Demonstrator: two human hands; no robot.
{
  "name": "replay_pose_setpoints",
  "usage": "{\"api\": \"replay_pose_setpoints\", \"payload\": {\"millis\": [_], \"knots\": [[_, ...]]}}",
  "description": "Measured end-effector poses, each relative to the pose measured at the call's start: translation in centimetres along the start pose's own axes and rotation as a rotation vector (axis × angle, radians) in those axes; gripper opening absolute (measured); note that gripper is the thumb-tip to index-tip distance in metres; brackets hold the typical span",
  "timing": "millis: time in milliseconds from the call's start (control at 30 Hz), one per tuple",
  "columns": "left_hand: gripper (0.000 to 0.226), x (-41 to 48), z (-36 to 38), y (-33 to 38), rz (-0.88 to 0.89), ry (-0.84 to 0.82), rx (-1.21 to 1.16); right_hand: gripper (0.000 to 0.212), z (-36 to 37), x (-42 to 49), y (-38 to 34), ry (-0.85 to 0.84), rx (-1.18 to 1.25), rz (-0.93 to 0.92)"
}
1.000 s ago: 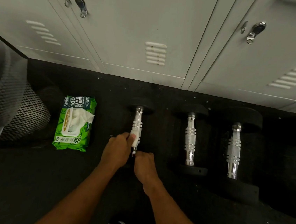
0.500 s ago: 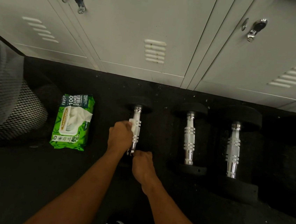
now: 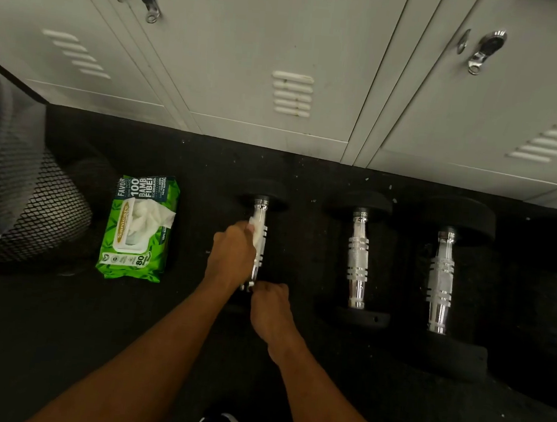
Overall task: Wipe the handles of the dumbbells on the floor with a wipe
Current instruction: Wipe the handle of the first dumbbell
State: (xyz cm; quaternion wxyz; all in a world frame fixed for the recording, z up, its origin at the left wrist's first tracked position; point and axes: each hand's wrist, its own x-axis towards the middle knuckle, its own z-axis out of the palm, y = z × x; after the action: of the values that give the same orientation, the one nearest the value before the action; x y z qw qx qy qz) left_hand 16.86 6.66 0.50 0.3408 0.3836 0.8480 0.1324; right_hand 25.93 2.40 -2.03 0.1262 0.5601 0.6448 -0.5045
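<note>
Beside the wipes pack (image 3: pixel 138 227), left hand (image 3: pixel 229 257) apparently hides handle (image 3: pixel 257 239).

Your left hand (image 3: pixel 231 255) is curled knuckles-up, fingers wrapped around a white wipe (image 3: pixel 256 230) pressed to the chrome dumbbell handle (image 3: pixel 258 243). Your right hand (image 3: pixel 269 304) is fisted just below it, gripping the near end of the same handle. Both bare forearms reach forward from the bottom edge, converging toward the hands.
</note>
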Motion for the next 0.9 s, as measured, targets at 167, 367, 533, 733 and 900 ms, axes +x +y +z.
{"api": "replay_pose_setpoints", "payload": {"millis": [167, 367, 533, 733, 900], "knots": [[0.03, -2.8, -0.6, -2.5, 0.121, -0.13, 0.226, 0.028, -0.6, -0.7, -0.5, -0.015, 0.087, 0.012], [0.03, -2.4, -0.8, -2.4, -0.017, -0.116, 0.074, 0.033, -0.7, -0.8, -0.6, -0.022, 0.047, -0.003], [0.03, -0.8, -0.3, -0.9, -0.132, 0.003, -0.073, 0.03, -0.2, -0.3, -0.5, -0.03, -0.021, -0.014], [0.032, 1.6, -0.5, 1.7, -0.132, 0.08, -0.128, 0.031, -0.8, -0.8, -0.6, -0.014, -0.06, -0.036], [0.027, 2.8, -0.7, 2.6, -0.162, 0.066, -0.103, 0.032, -0.8, -0.9, -0.9, -0.024, -0.121, -0.052]]}}
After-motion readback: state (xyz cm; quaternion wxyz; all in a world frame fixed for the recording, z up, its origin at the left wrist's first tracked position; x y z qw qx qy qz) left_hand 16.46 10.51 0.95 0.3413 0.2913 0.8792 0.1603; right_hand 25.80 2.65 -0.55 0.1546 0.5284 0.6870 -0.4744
